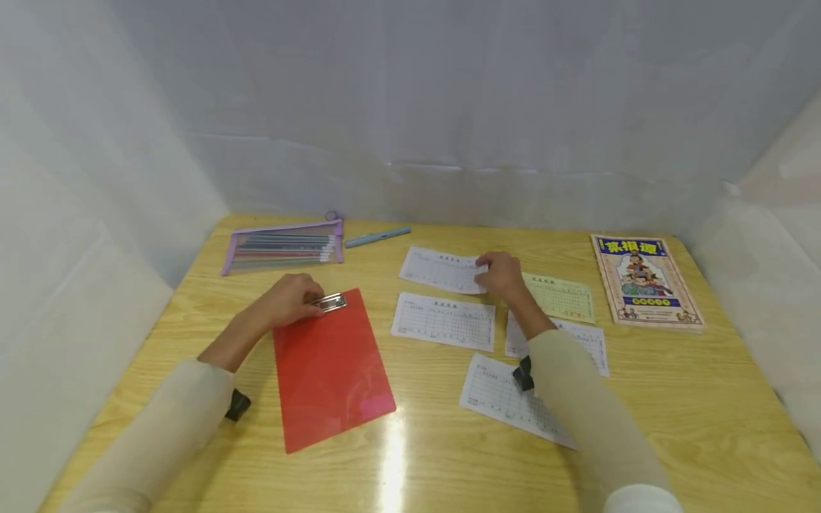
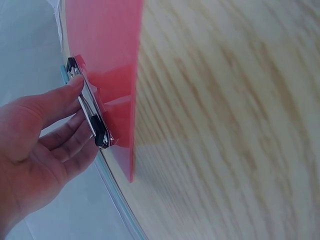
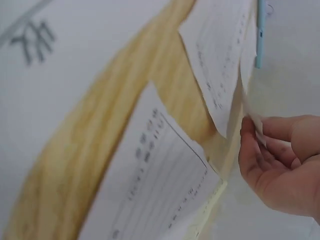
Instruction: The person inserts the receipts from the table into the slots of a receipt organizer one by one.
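Note:
My left hand (image 1: 295,298) holds the metal clip (image 1: 331,303) at the top of a red clipboard (image 1: 330,377). In the left wrist view its thumb lies on the clip (image 2: 89,106) and the other fingers reach behind it. No paper shows on the board. My right hand (image 1: 503,276) pinches the right end of a white printed form slip (image 1: 442,269), and that end is lifted off the table in the right wrist view. Nearer to me lie more white slips, one at centre (image 1: 444,320), one partly under the right forearm (image 1: 513,399), and another (image 1: 584,342) overlapped by a yellow slip (image 1: 559,298).
A clear pencil pouch with purple edging (image 1: 285,246) holds several pencils at the back left. Beside it lies a blue pen (image 1: 378,237). A book with a colourful cover (image 1: 644,281) rests at the right. White sheeting (image 1: 449,107) walls the wooden table (image 1: 693,427).

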A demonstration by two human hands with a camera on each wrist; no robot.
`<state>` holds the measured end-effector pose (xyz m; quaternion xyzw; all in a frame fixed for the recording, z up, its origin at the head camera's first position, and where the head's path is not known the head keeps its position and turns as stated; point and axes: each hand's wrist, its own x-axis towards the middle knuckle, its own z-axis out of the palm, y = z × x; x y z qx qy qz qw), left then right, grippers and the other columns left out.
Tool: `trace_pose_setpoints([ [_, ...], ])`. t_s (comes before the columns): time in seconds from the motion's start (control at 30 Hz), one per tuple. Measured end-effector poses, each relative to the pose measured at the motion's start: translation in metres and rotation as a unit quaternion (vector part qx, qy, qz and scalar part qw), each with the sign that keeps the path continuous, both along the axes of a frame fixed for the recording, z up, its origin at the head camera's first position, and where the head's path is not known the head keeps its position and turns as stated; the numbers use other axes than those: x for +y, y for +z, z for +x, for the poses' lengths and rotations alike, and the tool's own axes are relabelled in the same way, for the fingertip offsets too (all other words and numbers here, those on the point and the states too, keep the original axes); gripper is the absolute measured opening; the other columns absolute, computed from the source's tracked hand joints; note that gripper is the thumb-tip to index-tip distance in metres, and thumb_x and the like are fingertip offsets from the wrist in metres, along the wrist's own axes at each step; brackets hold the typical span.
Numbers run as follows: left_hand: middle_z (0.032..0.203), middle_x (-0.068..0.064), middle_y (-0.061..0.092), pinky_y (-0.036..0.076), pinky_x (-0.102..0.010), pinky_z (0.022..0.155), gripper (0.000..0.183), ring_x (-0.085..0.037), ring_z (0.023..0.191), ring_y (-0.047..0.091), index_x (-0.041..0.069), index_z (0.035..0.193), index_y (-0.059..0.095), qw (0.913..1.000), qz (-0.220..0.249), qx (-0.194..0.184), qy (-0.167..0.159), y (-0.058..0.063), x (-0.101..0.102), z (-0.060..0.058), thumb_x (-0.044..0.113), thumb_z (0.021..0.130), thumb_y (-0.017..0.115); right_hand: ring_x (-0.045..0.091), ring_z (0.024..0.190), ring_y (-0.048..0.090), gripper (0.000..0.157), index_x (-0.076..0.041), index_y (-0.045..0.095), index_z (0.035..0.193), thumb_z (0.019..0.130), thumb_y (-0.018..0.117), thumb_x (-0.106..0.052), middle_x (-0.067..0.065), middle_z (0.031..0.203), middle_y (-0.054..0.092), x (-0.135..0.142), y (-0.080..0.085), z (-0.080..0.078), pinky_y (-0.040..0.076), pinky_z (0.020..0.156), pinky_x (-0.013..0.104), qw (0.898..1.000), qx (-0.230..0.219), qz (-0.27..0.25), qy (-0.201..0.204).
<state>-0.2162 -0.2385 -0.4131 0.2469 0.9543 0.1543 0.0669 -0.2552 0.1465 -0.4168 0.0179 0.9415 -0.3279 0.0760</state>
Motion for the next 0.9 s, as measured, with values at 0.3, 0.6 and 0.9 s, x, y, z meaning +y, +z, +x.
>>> trace_pose_setpoints([
  [0.3, 0.082, -0.008, 0.06, 0.041, -0.034, 0.069, 0.017, -0.018, 0.074, 0.048, 0.002, 0.092, 0.069, 0.9999, -0.009, -0.009, -0.005, 0.002, 0.0, 0.0, 0.014, 0.08, 0.074, 0.034, 0.12, 0.05, 0.037, -0.01, 0.058, 0.127, 0.091, 0.062, -0.018, 0.016, 0.139, 0.048, 0.015, 0.017, 0.005, 0.046, 0.093, 0.045, 0.994, -0.023, -0.103, 0.001],
  [0.6, 0.083, -0.01, 0.062, 0.041, -0.035, 0.069, 0.018, -0.019, 0.074, 0.05, 0.002, 0.091, 0.069, 0.9999, -0.006, 0.0, -0.011, 0.002, 0.0, 0.0, 0.015, 0.079, 0.074, 0.026, 0.114, 0.054, 0.042, -0.01, 0.055, 0.132, 0.092, 0.062, -0.017, 0.009, 0.144, 0.046, 0.024, 0.042, 0.012, 0.046, 0.094, 0.042, 0.969, -0.027, -0.244, 0.021],
  [0.9, 0.081, -0.009, 0.06, 0.038, -0.031, 0.066, 0.018, -0.017, 0.072, 0.046, 0.002, 0.09, 0.069, 0.9999, -0.008, -0.007, -0.008, 0.003, 0.001, -0.001, 0.015, 0.078, 0.075, 0.013, 0.105, 0.054, 0.042, -0.007, 0.054, 0.132, 0.092, 0.061, -0.016, 0.008, 0.136, 0.05, 0.015, 0.056, 0.019, 0.046, 0.09, 0.024, 0.939, -0.04, -0.337, 0.064],
])
